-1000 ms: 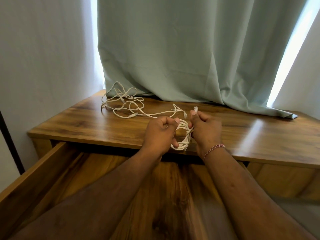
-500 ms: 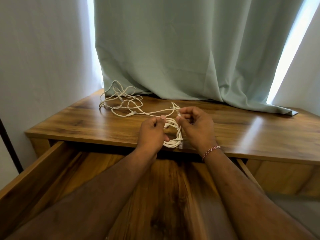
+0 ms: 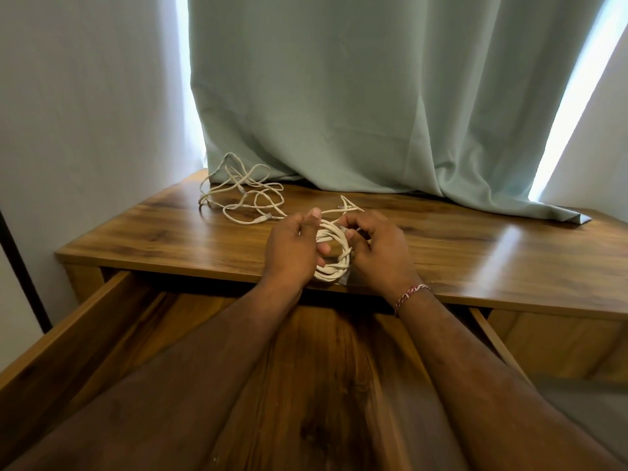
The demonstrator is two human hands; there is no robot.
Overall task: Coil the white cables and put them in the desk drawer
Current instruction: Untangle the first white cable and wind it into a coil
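A coiled white cable (image 3: 334, 258) hangs between both hands just above the desk's front edge. My left hand (image 3: 292, 248) grips the coil's left side, thumb raised. My right hand (image 3: 377, 254) holds the right side and pinches the cable's plug end at the top of the coil. A loose tangle of white cable (image 3: 243, 195) lies on the desktop (image 3: 475, 246) at the back left, with a strand running toward the coil. The open wooden drawer (image 3: 85, 321) extends below my forearms; what I see of its inside holds nothing.
A pale green curtain (image 3: 356, 96) hangs behind the desk and drapes onto its back edge, bunched at the right. White walls flank it, and a dark vertical pole (image 3: 23, 266) stands at the far left. Bright window light shows at both curtain edges.
My right hand carried the plug end from above the coil down onto it and keeps tucking it in. The camera view shifted slightly; the loose tangle stays put.
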